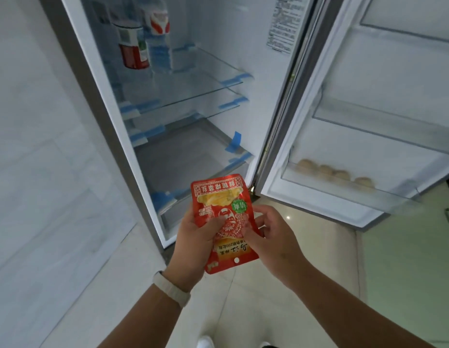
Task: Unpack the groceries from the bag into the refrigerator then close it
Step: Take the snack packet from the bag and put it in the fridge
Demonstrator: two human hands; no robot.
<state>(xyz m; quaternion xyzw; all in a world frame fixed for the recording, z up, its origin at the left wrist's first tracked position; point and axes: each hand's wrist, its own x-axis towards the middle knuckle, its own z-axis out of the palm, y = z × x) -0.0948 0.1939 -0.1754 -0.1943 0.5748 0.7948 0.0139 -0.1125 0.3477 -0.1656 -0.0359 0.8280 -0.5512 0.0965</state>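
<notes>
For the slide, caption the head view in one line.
Both hands, left and right, hold a red foil snack pouch before the open white refrigerator.

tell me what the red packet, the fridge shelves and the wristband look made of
Red packet: glossy plastic or foil film, judging by its sheen and creases. Fridge shelves: clear glass or hard plastic; you can see through them. Wristband: matte off-white, likely silicone or fabric; too soft to tell.

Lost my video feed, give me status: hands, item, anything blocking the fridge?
Left hand and right hand both gripping red foil snack pouch. White refrigerator door open, glass shelves mostly bare. Nothing blocking.
</notes>
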